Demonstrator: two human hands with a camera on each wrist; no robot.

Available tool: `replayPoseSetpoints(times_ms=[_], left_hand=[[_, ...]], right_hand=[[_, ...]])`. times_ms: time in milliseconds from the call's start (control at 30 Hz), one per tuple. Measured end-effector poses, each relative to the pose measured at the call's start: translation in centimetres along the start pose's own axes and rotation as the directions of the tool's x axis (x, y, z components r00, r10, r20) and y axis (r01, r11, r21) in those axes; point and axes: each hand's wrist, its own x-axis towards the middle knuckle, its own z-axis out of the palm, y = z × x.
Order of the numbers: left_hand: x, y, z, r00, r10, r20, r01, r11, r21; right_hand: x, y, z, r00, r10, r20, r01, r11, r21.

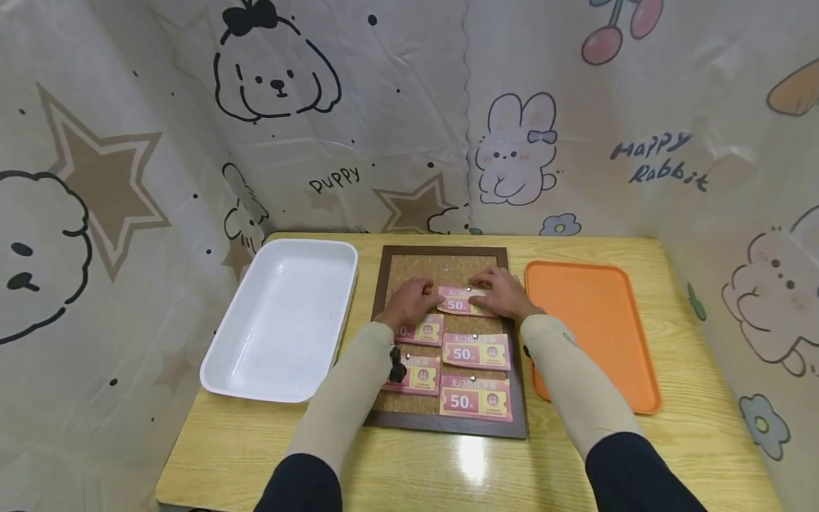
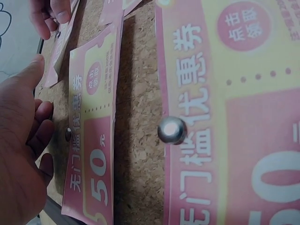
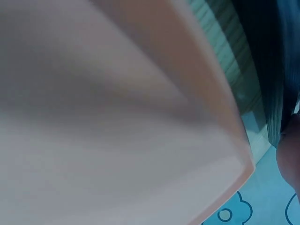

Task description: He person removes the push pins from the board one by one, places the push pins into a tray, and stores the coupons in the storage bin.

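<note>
Centre frame sat the board (image 1: 445, 265), and above its middle, two hands! The left hand (image 1: 409, 301), fingers loosely curled and gripping nothing, was just left of the top coupon (image 1: 456, 303); the right hand (image 1: 507, 294) overlapped its right end, thumb and forefinger apart, a pinch impossible to tell. The pin (image 1: 469, 289) sat between, at the coupon's upper edge.

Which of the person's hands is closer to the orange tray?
The right hand. It's by the orange tray's left edge, over the corkboard's right side; the left hand is farther away, over the board's left side.
</note>
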Motion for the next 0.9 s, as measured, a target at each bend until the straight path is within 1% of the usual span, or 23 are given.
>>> replayPoseSetpoints(times_ms=[100, 367, 467, 567, 733, 767, 900], left_hand=[[0.1, 0.1, 0.1, 1.000, 0.009, 0.000, -0.009, 1.000, 0.016], [0.1, 0.2, 0.5, 1.000, -0.026, 0.016, 0.025, 0.999, 0.038], [0.1, 0.4, 0.6, 0.999, -0.043, 0.006, 0.043, 0.999, 0.023], [0.0, 0.7, 0.7, 0.998, -0.059, -0.012, 0.059, 0.998, -0.014], [0.1, 1.1, 0.9, 0.999, -0.037, -0.025, 0.037, 0.999, -0.001], [0.1, 1.2, 0.9, 0.999, -0.040, -0.032, 0.040, 0.999, 0.005], [0.1, 1.3, 1.1, 0.995, -0.083, -0.053, 0.084, 0.996, 0.010]], right_hand=[[-0.1, 0.0, 0.1, 1.000, 0.002, -0.007, -0.002, 1.000, 0.005], [0.0, 0.3, 0.4, 1.000, 0.008, -0.015, -0.008, 1.000, -0.003], [0.1, 0.3, 0.4, 1.000, 0.009, -0.020, -0.009, 1.000, 0.004], [0.1, 0.2, 0.4, 1.000, 0.010, -0.028, -0.010, 1.000, 0.010], [0.1, 0.2, 0.4, 0.999, 0.008, -0.037, -0.007, 1.000, 0.006], [0.1, 0.2, 0.4, 0.999, 0.007, -0.039, -0.007, 1.000, 0.007], [0.0, 0.3, 0.5, 0.999, 0.005, -0.043, -0.005, 1.000, 0.014]])
